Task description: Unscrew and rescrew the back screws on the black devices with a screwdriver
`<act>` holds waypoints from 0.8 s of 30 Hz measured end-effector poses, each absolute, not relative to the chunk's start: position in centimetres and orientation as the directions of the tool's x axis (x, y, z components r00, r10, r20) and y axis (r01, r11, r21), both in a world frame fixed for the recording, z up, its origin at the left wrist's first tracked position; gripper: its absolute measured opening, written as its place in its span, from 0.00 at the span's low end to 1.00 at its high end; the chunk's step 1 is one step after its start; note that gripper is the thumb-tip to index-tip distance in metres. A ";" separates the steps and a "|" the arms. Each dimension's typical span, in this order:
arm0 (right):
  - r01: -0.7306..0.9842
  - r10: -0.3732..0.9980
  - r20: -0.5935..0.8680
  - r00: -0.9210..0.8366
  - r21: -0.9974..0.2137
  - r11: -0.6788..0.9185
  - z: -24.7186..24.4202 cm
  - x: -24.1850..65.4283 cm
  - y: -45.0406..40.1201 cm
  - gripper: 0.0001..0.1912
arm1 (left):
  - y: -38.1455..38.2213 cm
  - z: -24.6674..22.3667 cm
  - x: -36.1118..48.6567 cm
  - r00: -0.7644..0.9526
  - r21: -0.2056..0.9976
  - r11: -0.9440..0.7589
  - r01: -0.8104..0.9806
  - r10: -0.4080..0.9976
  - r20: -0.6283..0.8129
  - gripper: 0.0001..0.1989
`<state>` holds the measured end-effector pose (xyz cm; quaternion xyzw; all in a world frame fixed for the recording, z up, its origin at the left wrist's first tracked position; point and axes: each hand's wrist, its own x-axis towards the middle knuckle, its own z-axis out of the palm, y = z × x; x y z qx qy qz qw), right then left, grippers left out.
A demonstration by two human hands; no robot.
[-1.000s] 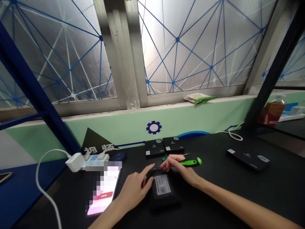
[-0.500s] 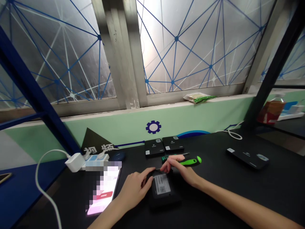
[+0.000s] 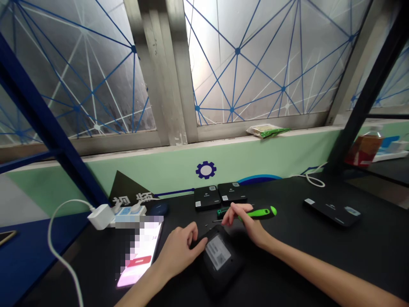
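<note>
A black set-top box (image 3: 207, 266) lies turned at an angle on the dark table, a white label (image 3: 217, 251) facing up. At its upper left side, my left hand (image 3: 180, 247) grips its edge, thumb on the surface and fingers curled. My right hand (image 3: 247, 224) is closed around a bright green and black screwdriver (image 3: 263, 212). Its thin shaft points left, beyond the box's far edge. Behind that hand lies a second screwdriver (image 3: 221, 212) with a dark green handle, partly hidden. Small specks like screws (image 3: 206, 225) rest just past the box.
Two similar black boxes (image 3: 207, 204) (image 3: 232, 198) stand side by side near the wall. Another black box (image 3: 332, 212) lies to the right. On the left are a lit phone (image 3: 140, 260), a power strip with a white charger (image 3: 101, 217), a cable and a dark mouse (image 3: 159, 209).
The box has rotated, its far end swinging right. My right hand has moved slightly up and right with the screwdriver, lifting it off the box. My left fingers have curled back.
</note>
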<state>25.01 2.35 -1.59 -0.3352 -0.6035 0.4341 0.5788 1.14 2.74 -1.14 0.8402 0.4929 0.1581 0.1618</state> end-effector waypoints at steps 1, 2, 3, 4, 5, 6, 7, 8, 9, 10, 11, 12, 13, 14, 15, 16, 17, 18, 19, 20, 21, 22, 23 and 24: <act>-0.113 0.907 0.411 -0.089 -0.909 0.401 -1.7 25.1 2.4 0.30 | 2.7 -1.2 1.1 0.464 0.409 -0.465 0.785 0.879 0.110 0.18; -0.131 0.908 0.412 -0.079 -0.907 0.401 -1.8 25.1 2.6 0.30 | 2.7 -1.2 1.1 0.476 0.391 -0.480 0.786 0.872 0.113 0.21; -0.149 0.908 0.411 -0.076 -0.905 0.398 -1.9 25.2 2.7 0.31 | 2.7 -1.3 1.2 0.495 0.377 -0.499 0.780 0.861 0.117 0.23; -0.166 0.909 0.409 -0.077 -0.905 0.393 -2.0 25.2 2.8 0.31 | 2.6 -1.3 1.2 0.513 0.369 -0.518 0.772 0.850 0.120 0.24; -0.177 0.910 0.407 -0.081 -0.904 0.389 -2.1 25.3 2.8 0.31 | 2.6 -1.4 1.3 0.526 0.365 -0.531 0.764 0.841 0.122 0.24; -0.183 0.910 0.405 -0.087 -0.904 0.385 -2.2 25.3 2.9 0.31 | 2.5 -1.4 1.3 0.533 0.364 -0.538 0.760 0.837 0.125 0.24; -0.186 0.909 0.405 -0.092 -0.904 0.384 -2.3 25.3 3.0 0.31 | 2.5 -1.5 1.4 0.534 0.363 -0.540 0.759 0.836 0.126 0.23; -0.186 0.909 0.406 -0.097 -0.904 0.384 -2.3 25.3 3.0 0.31 | 2.4 -1.6 1.4 0.534 0.363 -0.540 0.759 0.836 0.127 0.23; -0.185 0.907 0.408 -0.102 -0.904 0.385 -2.4 25.4 3.1 0.31 | 2.4 -1.6 1.5 0.533 0.362 -0.539 0.761 0.837 0.126 0.23; -0.183 0.906 0.410 -0.107 -0.904 0.387 -2.4 25.4 3.1 0.31 | 2.3 -1.7 1.5 0.531 0.357 -0.539 0.763 0.837 0.129 0.22; -0.181 0.904 0.413 -0.110 -0.903 0.390 -2.4 25.4 3.1 0.31 | 2.3 -1.7 1.6 0.526 0.350 -0.537 0.768 0.840 0.136 0.21; -0.182 0.902 0.417 -0.111 -0.901 0.394 -2.5 25.5 3.1 0.31 | 2.2 -1.8 1.6 0.517 0.341 -0.534 0.774 0.843 0.147 0.21; -0.186 0.901 0.420 -0.110 -0.899 0.397 -2.5 25.5 3.2 0.31 | 2.2 -1.8 1.6 0.506 0.333 -0.527 0.782 0.848 0.156 0.20; -0.191 0.899 0.423 -0.110 -0.897 0.399 -2.5 25.5 3.2 0.30 | 2.2 -1.7 1.6 0.491 0.325 -0.517 0.792 0.855 0.164 0.20; -0.199 0.898 0.426 -0.111 -0.895 0.400 -2.5 25.5 3.2 0.30 | 2.2 -1.6 1.6 0.474 0.318 -0.503 0.804 0.864 0.169 0.20; -0.208 0.897 0.427 -0.112 -0.893 0.399 -2.5 25.5 3.2 0.30 | 2.3 -1.6 1.6 0.454 0.310 -0.485 0.818 0.874 0.172 0.20; -0.218 0.897 0.427 -0.113 -0.892 0.396 -2.5 25.5 3.2 0.30 | 2.4 -1.5 1.6 0.431 0.304 -0.464 0.832 0.886 0.172 0.20; -0.227 0.898 0.424 -0.114 -0.891 0.392 -2.4 25.5 3.2 0.30 | 2.5 -1.4 1.5 0.406 0.301 -0.440 0.846 0.898 0.171 0.21; -0.236 0.899 0.422 -0.115 -0.891 0.388 -2.4 25.4 3.2 0.30 | 2.6 -1.3 1.5 0.380 0.301 -0.415 0.859 0.909 0.170 0.21; -0.245 0.901 0.418 -0.116 -0.891 0.382 -2.4 25.4 3.1 0.30 | 2.7 -1.3 1.5 0.355 0.303 -0.391 0.869 0.920 0.168 0.21; -0.252 0.902 0.415 -0.118 -0.891 0.377 -2.3 25.4 3.1 0.30 | 2.8 -1.3 1.4 0.335 0.309 -0.371 0.876 0.928 0.165 0.22; -0.259 0.903 0.412 -0.121 -0.891 0.372 -2.3 25.4 3.0 0.31 | 2.9 -1.3 1.4 0.323 0.317 -0.359 0.878 0.933 0.162 0.22; -0.266 0.903 0.412 -0.122 -0.890 0.370 -2.3 25.5 3.0 0.31 | 2.9 -1.4 1.4 0.321 0.325 -0.357 0.876 0.934 0.160 0.23; -0.274 0.902 0.414 -0.120 -0.888 0.371 -2.3 25.5 3.0 0.31 | 2.9 -1.5 1.4 0.330 0.334 -0.365 0.869 0.931 0.159 0.23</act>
